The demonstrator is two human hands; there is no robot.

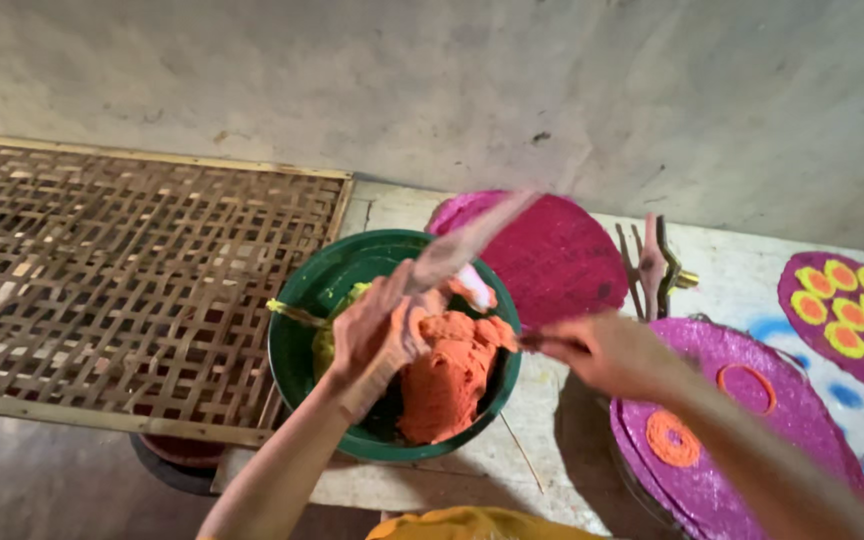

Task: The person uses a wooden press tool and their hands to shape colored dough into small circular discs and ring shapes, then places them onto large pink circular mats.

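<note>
A green bowl [297,340] holds a lump of orange paste [447,385] and some yellow-green paste [324,345]. My left hand [377,325] is over the bowl, smeared with orange, gripping a long flat blade-like strip [472,235] that is blurred and slants up to the right. My right hand [602,352] sits at the bowl's right rim, pinching a thin stick [527,342] whose tip touches the orange paste. A second thin stick [292,312] with a yellow tip rests on the bowl's left rim.
A woven bamboo lattice tray [122,280] lies to the left. Round magenta discs [562,255] lie behind and right of the bowl; one disc [722,410] under my right arm has orange rings, another [847,310] has yellow-orange circles. Small tools [657,265] rest between them.
</note>
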